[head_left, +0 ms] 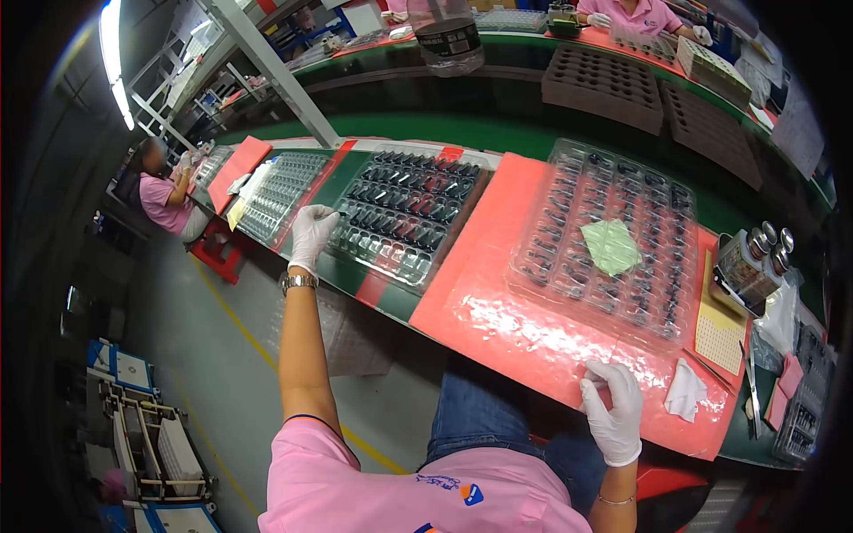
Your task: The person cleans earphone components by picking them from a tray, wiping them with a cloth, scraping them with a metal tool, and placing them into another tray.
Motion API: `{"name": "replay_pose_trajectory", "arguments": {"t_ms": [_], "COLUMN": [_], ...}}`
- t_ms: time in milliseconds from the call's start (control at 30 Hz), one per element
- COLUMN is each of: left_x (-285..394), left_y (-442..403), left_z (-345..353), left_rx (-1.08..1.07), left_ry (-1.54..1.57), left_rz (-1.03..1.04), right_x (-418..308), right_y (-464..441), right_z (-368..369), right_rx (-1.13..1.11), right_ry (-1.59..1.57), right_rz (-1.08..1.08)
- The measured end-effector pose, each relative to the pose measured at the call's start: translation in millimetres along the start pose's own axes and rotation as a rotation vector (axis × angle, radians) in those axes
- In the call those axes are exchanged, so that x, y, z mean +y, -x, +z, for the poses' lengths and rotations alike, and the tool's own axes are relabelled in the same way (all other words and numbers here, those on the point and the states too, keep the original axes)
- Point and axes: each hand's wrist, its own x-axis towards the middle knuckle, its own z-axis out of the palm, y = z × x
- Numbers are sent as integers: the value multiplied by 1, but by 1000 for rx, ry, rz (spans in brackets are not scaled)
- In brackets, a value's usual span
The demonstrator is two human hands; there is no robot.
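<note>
My left hand point(314, 233), in a white glove, is at the left edge of a clear tray point(415, 264) of black parts. Its fingers are closed together at the tray's side; whether something small is between them cannot be made out. My right hand point(613, 410), also gloved, hovers over the front edge of the pink mat point(484, 311), thumb and fingers curved and apart, with nothing visible in it. Beyond it a larger clear tray point(569, 275) of dark parts lies on the mat, a green cloth point(611, 247) on top.
Right of the mat are a white cloth point(685, 391), tweezers point(708, 370), scissors point(753, 391) and a holder with metal-capped jars point(748, 266). Foam trays point(602, 86) stand behind. A metal post point(275, 71) rises at the back left. Other people sit farther off.
</note>
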Motion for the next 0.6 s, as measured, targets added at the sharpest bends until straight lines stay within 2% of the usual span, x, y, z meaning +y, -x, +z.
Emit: {"name": "replay_pose_trajectory", "arguments": {"t_ms": [167, 300, 533, 567, 600], "left_x": [14, -3, -10, -11, -2], "left_y": [4, 2, 3, 4, 8], "left_z": [10, 22, 20, 17, 11], "left_rx": [8, 128, 71, 72, 131], "left_ry": [75, 161, -51, -53, -113], "left_rz": [-4, 57, -23, -21, 79], "right_x": [-2, -2, -2, -2, -2], "right_y": [0, 1, 0, 0, 0], "right_z": [0, 0, 0, 1, 2], "right_rx": [12, 19, 35, 37, 28], "right_ry": [1, 5, 22, 20, 20], "right_rz": [-13, -15, -51, -51, -49]}}
